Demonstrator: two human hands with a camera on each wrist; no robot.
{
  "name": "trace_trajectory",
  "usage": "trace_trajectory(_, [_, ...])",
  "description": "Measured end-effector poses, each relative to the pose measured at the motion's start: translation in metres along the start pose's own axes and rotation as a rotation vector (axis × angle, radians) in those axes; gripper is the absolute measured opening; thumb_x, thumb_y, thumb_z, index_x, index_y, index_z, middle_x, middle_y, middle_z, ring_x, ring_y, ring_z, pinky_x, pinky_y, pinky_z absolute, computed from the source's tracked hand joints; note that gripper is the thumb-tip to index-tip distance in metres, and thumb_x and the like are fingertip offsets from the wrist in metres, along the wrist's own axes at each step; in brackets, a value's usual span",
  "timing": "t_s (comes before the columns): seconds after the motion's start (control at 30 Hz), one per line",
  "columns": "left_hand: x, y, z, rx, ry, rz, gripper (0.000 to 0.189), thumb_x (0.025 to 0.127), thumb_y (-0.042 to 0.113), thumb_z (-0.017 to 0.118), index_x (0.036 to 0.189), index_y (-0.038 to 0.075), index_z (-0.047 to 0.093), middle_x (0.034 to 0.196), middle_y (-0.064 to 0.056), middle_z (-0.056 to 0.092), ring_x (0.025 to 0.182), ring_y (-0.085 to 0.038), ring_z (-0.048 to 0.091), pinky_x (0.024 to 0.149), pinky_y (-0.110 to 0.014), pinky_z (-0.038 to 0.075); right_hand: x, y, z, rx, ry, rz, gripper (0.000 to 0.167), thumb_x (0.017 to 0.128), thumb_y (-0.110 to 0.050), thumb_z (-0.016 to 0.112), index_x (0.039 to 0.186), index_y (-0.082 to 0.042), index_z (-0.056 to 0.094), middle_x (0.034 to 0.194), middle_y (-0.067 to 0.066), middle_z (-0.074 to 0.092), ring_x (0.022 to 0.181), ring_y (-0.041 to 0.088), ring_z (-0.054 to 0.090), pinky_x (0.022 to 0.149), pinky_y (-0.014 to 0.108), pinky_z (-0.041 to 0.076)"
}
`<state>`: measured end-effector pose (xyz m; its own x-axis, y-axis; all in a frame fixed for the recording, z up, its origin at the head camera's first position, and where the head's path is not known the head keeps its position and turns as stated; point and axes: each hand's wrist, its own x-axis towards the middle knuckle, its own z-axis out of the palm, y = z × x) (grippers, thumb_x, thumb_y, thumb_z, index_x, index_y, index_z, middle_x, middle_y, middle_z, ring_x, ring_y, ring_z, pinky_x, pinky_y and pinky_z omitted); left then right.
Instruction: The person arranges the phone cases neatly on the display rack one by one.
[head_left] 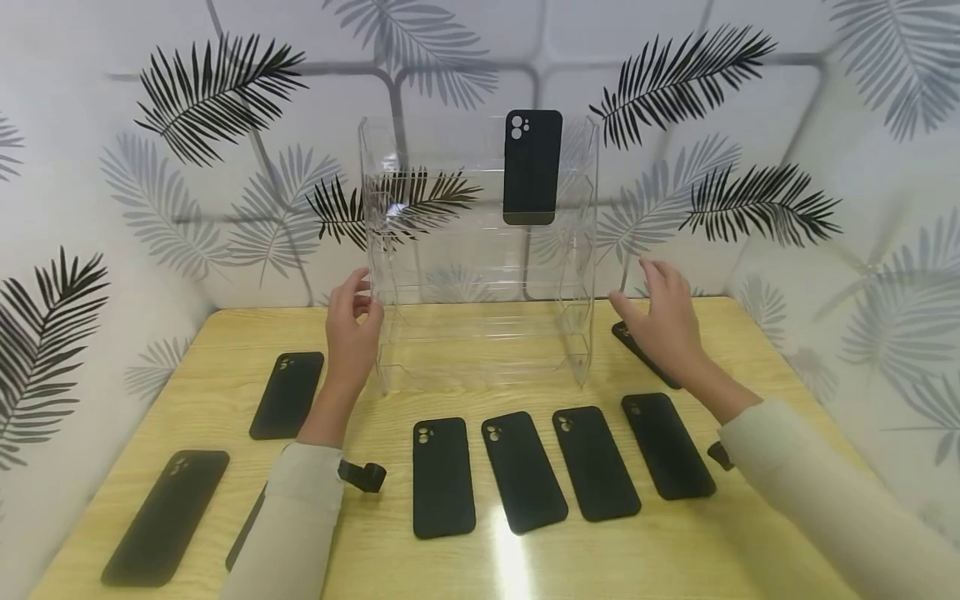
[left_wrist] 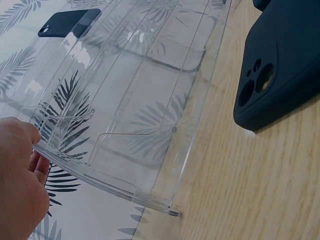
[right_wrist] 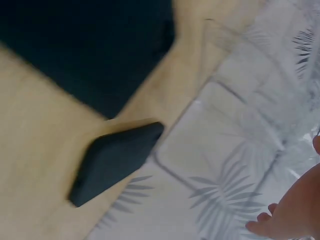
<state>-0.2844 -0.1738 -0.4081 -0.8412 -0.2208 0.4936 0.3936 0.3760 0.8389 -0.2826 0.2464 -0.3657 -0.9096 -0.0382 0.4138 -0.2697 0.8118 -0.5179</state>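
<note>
A clear acrylic display rack (head_left: pixel 480 333) with several tiers stands at the back of the table. One black phone case (head_left: pixel 532 167) leans upright on its top tier, right of centre. My left hand (head_left: pixel 354 321) holds the rack's left side edge, with fingers on both sides of the clear panel (left_wrist: pixel 115 187) in the left wrist view. To the right of the rack, my right hand (head_left: pixel 663 321) is raised with fingers spread and nothing in it. Below that hand lies another black phone case (head_left: pixel 637 354), partly hidden by it.
In front of the rack, several black phone cases lie in a row, among them one phone case (head_left: pixel 444 479) at its left end. More lie on the left, one partly under my left sleeve (head_left: pixel 300 500). A leaf-patterned wall covering (head_left: pixel 225 208) rises behind the wooden table (head_left: pixel 360 550).
</note>
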Motion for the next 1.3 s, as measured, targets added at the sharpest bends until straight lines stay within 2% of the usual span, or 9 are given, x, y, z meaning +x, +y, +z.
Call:
trace_trajectory(0.17, [-0.001,0.001,0.000,0.004,0.000,-0.005,0.048,0.100,0.006,0.052,0.147,0.012,0.049,0.128,-0.015,0.053,0.106,-0.023,0.056,0.099,-0.039,0.047,-0.010,0.036,0.003,-0.020,-0.145,-0.046,0.075,0.100,-0.039,0.059,0.155,0.003,0.030,0.157,0.031,0.027,0.144,0.053,0.021,0.113,0.070,0.021])
trace_trajectory(0.37, [-0.001,0.001,0.001,-0.006,0.003,-0.002,0.048,0.099,0.004,0.052,0.147,0.011,0.049,0.127,-0.016,0.053,0.106,-0.024,0.056,0.099,-0.040,0.047,-0.006,0.073,0.011,-0.055,-0.335,-0.022,0.085,0.100,-0.049,0.055,0.161,-0.005,0.016,0.162,0.031,0.016,0.148,0.055,0.011,0.113,0.073,0.016])
trace_trajectory(0.5, [-0.001,0.000,0.001,-0.015,-0.002,-0.005,0.048,0.099,0.005,0.053,0.147,0.011,0.049,0.127,-0.015,0.053,0.106,-0.022,0.055,0.098,-0.039,0.047,0.002,0.093,0.019,-0.069,-0.416,-0.016,0.087,0.101,-0.052,0.053,0.162,-0.005,0.012,0.163,0.031,0.014,0.148,0.054,0.010,0.114,0.073,0.016])
trace_trajectory(0.67, [0.000,-0.001,0.000,-0.017,0.000,-0.005,0.048,0.099,0.005,0.053,0.147,0.010,0.050,0.128,-0.015,0.053,0.105,-0.021,0.056,0.097,-0.033,0.047,0.008,0.109,0.027,-0.126,-0.503,-0.029,0.086,0.102,-0.051,0.052,0.159,0.002,0.016,0.161,0.034,0.016,0.146,0.056,0.014,0.114,0.071,0.018])
trace_trajectory(1.0, [0.000,0.000,0.000,-0.011,-0.007,-0.002,0.048,0.100,0.005,0.054,0.148,0.012,0.049,0.129,-0.015,0.053,0.107,-0.021,0.056,0.097,-0.031,0.047,0.017,0.126,0.039,-0.177,-0.587,0.015,0.087,0.103,-0.052,0.048,0.159,0.005,0.015,0.161,0.035,0.014,0.146,0.057,0.012,0.115,0.070,0.016])
trace_trajectory(1.3, [0.000,0.001,0.000,-0.021,-0.008,-0.010,0.048,0.100,0.005,0.053,0.147,0.012,0.049,0.128,-0.015,0.053,0.105,-0.019,0.056,0.097,-0.028,0.047,0.019,0.130,0.044,-0.242,-0.606,-0.006,0.084,0.103,-0.052,0.046,0.157,0.007,0.019,0.160,0.036,0.015,0.144,0.058,0.016,0.115,0.069,0.020])
